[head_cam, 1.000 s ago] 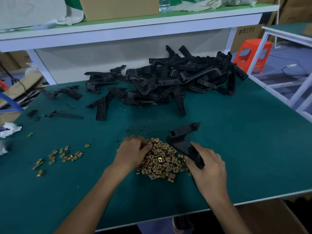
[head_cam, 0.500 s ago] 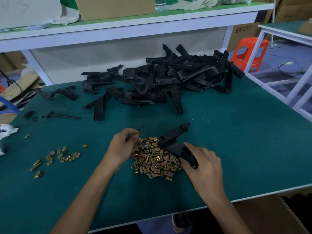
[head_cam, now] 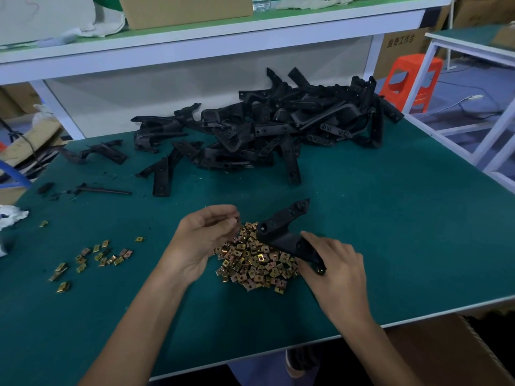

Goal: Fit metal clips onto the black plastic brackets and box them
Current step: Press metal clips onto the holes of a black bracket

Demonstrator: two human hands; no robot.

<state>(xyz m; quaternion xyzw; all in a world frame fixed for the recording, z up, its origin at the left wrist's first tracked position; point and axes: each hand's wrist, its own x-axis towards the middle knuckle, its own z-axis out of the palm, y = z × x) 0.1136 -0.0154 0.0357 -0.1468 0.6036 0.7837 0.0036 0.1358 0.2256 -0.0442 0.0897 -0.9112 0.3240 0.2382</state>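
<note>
Bracket (head_cam: 280, 234) is gripped by right hand (head_cam: 340, 274) at clip pile (head_cam: 256, 264) | left hand (head_cam: 200, 240) is curled beside pile; whether anything is held cannot be told

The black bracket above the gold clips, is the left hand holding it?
No, the right hand grips the black bracket at its near end; the left hand is apart from it, beside the clip pile.

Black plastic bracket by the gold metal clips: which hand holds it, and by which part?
The right hand holds the black plastic bracket by its near end.
</note>
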